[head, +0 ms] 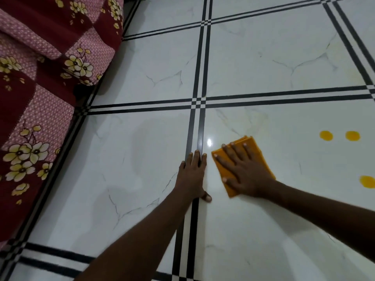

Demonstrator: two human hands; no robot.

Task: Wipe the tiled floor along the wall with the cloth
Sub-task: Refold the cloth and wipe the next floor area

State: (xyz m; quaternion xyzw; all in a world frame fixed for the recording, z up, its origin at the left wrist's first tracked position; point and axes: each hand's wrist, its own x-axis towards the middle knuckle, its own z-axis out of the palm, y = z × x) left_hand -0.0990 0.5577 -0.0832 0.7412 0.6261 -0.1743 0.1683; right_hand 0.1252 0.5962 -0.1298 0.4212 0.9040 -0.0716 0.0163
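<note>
A folded orange cloth [252, 146] lies flat on the white marbled tile floor [142, 138]. My right hand [241, 169] presses down on it with the fingers spread, covering most of the cloth. My left hand [192, 175] rests flat on the floor just left of the cloth, palm down, across a black tile stripe, holding nothing. Three round orange-yellow spots sit on the tile to the right: two side by side [326, 135] [352, 135] and one nearer the right edge [367, 181].
Black double stripes [284, 98] cross the floor in a grid. A bed covered with a maroon and pink floral bedspread [40, 78] runs along the left side, its edge hanging down to the floor.
</note>
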